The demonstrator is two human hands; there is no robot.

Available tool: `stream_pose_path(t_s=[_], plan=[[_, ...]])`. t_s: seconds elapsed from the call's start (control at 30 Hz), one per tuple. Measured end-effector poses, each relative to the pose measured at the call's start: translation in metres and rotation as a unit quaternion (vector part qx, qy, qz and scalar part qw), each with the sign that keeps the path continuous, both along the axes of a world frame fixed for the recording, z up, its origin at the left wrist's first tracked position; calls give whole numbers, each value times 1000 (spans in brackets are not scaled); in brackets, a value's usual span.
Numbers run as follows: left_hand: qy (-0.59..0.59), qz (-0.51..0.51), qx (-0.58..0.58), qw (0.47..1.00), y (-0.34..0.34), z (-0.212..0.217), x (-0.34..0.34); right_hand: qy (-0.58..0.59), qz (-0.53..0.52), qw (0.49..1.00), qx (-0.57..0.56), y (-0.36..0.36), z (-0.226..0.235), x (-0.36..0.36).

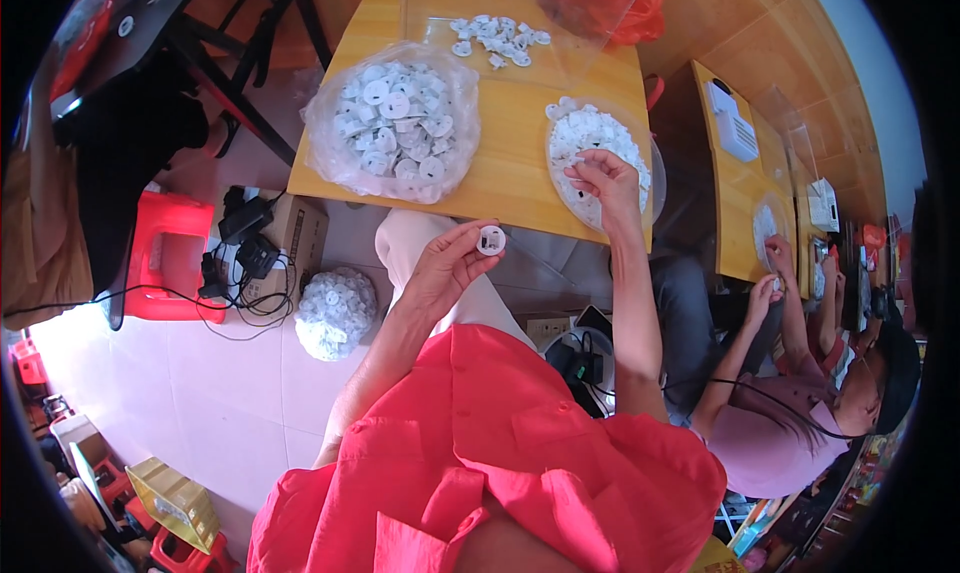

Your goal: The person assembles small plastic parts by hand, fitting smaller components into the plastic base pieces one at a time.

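Our left hand (445, 265) is raised, fingers pinched w/ palm up; our right hand (606, 180) reaches fwd, arm extended, fingers curled down.

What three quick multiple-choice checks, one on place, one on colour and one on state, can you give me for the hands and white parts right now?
1. Where is the right hand?
A. Over the tray of white parts at the table edge
B. On the red stool
C. In the floor bag

2. What colour is the stool on the floor?
A. Blue
B. Red
C. Green

3. What is the left hand doing?
A. Lying flat and empty
B. Gripping a cable
C. Pinching one small round white part at its fingertips

Answers:
1 A, the fingers are down among the white parts on the tray.
2 B, the stool left of the cardboard box is plainly red.
3 C, the round part sits between thumb and fingers, held up clear of the table.
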State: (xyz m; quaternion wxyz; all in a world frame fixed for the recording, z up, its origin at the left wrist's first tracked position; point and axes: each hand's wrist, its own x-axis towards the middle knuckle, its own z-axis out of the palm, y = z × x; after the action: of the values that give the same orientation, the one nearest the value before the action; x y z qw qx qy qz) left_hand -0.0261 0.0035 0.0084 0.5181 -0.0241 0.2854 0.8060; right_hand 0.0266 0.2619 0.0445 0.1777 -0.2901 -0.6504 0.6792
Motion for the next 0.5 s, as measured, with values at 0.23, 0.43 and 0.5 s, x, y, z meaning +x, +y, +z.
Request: stream_pose_path(t_s=[0.23, 0.43, 0.5], plan=[[1, 3, 3, 1000, 0, 7, 1, 44, 78, 995, -45, -48, 15, 12], [-14, -3, 6, 1000, -2, 9, 2, 76, 132, 978, 143, -92, 32, 25], [-16, -11, 10, 1000, -4, 10, 2, 88, 153, 954, 242, -102, 34, 28]])
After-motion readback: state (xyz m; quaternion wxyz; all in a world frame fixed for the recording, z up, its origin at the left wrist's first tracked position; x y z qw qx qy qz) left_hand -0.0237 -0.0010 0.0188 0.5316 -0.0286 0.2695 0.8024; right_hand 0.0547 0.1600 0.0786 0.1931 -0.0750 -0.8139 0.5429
